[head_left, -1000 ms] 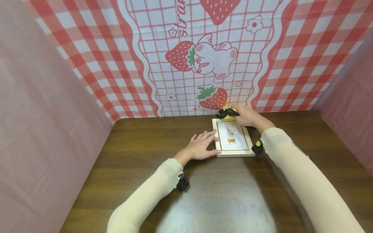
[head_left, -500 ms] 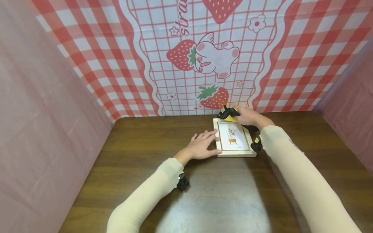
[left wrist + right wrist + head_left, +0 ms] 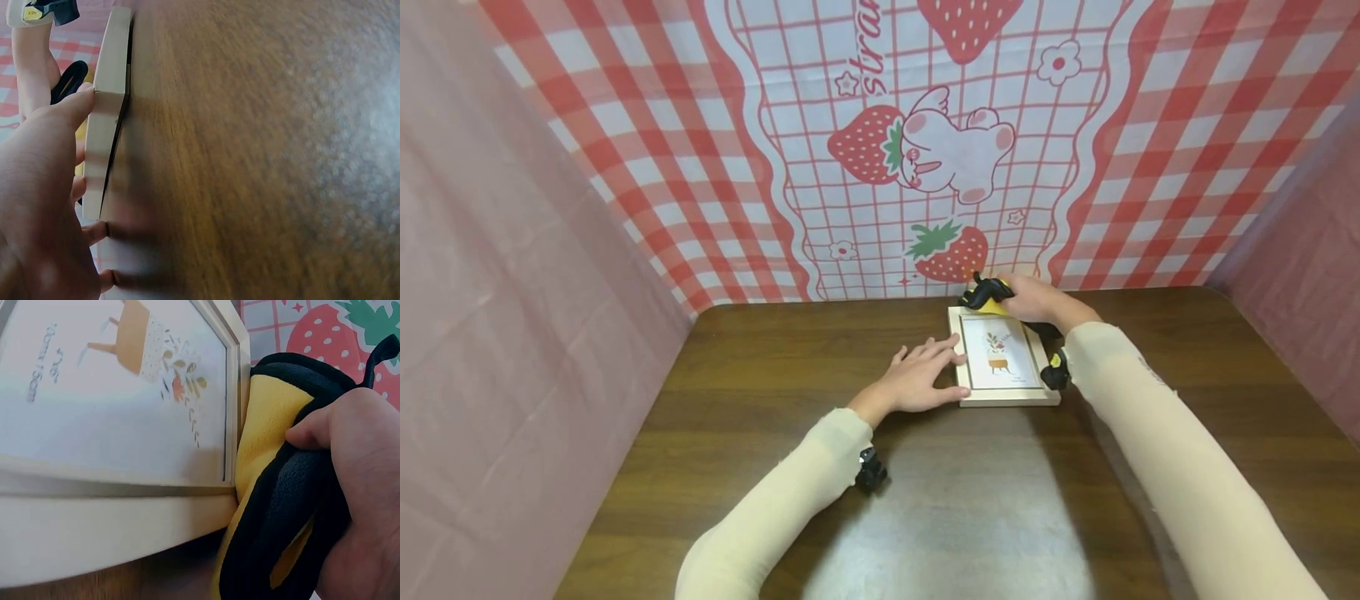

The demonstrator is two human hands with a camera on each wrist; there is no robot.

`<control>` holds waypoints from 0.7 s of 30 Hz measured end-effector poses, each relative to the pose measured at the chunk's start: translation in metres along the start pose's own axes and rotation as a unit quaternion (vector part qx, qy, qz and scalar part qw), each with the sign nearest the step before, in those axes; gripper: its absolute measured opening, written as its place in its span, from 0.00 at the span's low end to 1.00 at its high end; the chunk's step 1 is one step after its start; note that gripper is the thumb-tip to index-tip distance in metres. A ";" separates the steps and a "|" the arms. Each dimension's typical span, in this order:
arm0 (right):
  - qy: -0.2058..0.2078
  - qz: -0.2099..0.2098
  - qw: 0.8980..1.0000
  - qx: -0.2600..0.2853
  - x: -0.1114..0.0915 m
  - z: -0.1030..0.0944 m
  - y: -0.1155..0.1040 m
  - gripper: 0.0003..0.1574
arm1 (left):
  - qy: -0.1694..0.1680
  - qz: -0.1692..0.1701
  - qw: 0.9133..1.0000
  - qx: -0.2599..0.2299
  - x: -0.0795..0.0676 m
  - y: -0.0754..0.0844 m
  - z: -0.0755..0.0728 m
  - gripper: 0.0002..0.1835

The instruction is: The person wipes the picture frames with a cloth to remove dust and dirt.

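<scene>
A cream picture frame (image 3: 1009, 399) with a potted-plant print lies face up on the table. In the head view my left hand (image 3: 917, 377) rests at its left side, thumb and some fingertips on the border; the left wrist view shows the other fingers of that hand (image 3: 44, 181) reaching down to the tabletop. At the far edge my right hand (image 3: 1033, 298) grips a bunched yellow cloth with black edging (image 3: 988, 293). Seen from the right wrist, the cloth (image 3: 275, 425) presses against the frame's outer edge near a corner, with the thumb on top. The other right fingers are hidden.
The brown wooden table (image 3: 760, 375) ends at the back against a red-and-white checked strawberry cloth wall (image 3: 865, 225). Pink fabric walls (image 3: 512, 317) stand on both sides. Each wrist carries a small black camera (image 3: 870, 469).
The right hand and the yellow-and-black cloth have shifted slightly along the frame's far edge, and a dark part of the cloth now shows under the wrist. The left hand and frame stay nearly still.
</scene>
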State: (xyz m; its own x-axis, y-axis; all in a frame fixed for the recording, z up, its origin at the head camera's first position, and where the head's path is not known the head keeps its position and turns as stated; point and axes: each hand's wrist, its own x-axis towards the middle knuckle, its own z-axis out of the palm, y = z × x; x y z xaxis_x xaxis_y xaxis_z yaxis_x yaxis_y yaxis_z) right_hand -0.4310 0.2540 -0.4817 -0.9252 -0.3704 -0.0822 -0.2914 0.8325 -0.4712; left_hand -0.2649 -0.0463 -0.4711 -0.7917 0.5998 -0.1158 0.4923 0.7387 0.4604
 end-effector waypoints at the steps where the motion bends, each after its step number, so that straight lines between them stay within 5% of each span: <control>1: -0.001 0.003 1.000 -0.003 0.000 0.000 -0.002 0.39 | 0.000 0.001 1.000 -0.001 0.000 0.000 0.000 0.37; 16: -0.003 -0.017 0.999 -0.042 0.009 0.006 -0.020 0.37 | -0.004 0.001 1.000 -0.007 0.003 -0.002 0.001 0.37; 21: -0.003 -0.032 0.998 -0.049 0.013 0.011 -0.028 0.40 | 0.000 0.009 1.000 -0.022 0.015 -0.017 0.012 0.37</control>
State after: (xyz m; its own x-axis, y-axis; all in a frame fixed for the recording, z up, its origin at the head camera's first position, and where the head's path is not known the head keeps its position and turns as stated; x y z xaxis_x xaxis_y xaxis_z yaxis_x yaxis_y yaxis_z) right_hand -0.4325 0.2209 -0.4789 -0.9027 -0.4260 -0.0596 -0.3723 0.8432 -0.3877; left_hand -0.2805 -0.0460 -0.4913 -0.7831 0.6127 -0.1068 0.4901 0.7137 0.5004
